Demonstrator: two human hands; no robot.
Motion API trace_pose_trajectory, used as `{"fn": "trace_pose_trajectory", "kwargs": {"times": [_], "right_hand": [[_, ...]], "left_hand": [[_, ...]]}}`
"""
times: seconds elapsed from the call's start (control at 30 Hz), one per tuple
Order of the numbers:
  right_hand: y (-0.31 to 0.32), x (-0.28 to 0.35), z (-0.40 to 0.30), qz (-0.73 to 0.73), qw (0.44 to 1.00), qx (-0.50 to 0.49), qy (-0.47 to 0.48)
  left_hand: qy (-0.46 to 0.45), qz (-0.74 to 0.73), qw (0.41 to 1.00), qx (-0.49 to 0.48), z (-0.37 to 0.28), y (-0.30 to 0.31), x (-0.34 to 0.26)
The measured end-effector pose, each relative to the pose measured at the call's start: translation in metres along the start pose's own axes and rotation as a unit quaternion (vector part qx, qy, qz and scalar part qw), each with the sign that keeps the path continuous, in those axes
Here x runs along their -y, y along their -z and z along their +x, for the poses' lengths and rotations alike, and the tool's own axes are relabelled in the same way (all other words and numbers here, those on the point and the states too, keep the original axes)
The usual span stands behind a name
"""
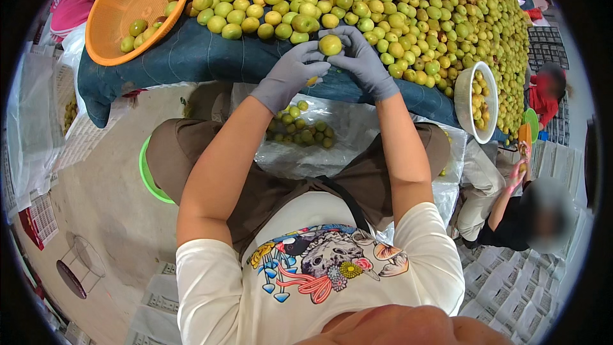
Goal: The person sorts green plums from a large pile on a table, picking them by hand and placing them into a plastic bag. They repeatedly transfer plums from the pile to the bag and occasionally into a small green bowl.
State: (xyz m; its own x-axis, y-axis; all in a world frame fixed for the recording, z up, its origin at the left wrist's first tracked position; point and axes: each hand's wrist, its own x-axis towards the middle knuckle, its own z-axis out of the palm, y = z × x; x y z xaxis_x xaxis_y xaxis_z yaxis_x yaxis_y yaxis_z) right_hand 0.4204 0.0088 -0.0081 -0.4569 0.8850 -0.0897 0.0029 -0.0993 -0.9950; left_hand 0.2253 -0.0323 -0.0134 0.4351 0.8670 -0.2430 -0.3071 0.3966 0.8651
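Note:
Both my hands wear grey gloves and meet over the near edge of a heap of green-yellow fruit [407, 14], which look like jujubes. Between the fingertips of my right hand [366, 64] and my left hand [292, 74] is one yellow-green fruit [330, 45]. The right fingers curl around its far side, and the left fingers meet it from the left. A second fruit [312, 80] shows at the left palm, mostly hidden by the fingers. Below my hands, several fruits [306, 132] lie on clear plastic sheeting [306, 160] between my knees.
A dark blue cloth [201, 57] covers the heap's near edge. An orange basket [110, 19] with several fruits stands left, a white basket [463, 91] with fruit right. Close on the right sits a co-worker [507, 220]; another person [546, 93] is farther off. A stool [72, 278] stands lower left.

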Motion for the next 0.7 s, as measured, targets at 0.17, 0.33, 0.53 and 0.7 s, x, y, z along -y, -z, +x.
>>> {"fn": "trace_pose_trajectory", "kwargs": {"times": [0.17,0.33,0.53,0.7], "right_hand": [[0.006,0.016,-0.004,-0.094,0.995,0.039,-0.003],[0.111,0.011,0.021,-0.473,0.838,-0.263,0.065],[0.175,-0.020,0.026,-0.502,0.816,-0.283,-0.048],[0.139,-0.026,0.038,-0.434,0.867,-0.244,0.025]], "left_hand": [[0.038,-0.021,0.999,-0.019,0.001,-0.002,-0.005],[0.057,-0.062,0.995,-0.043,-0.002,-0.006,-0.008],[0.080,-0.046,0.995,-0.020,0.002,-0.006,-0.005],[0.076,-0.056,0.994,-0.050,0.002,-0.005,-0.003]]}}
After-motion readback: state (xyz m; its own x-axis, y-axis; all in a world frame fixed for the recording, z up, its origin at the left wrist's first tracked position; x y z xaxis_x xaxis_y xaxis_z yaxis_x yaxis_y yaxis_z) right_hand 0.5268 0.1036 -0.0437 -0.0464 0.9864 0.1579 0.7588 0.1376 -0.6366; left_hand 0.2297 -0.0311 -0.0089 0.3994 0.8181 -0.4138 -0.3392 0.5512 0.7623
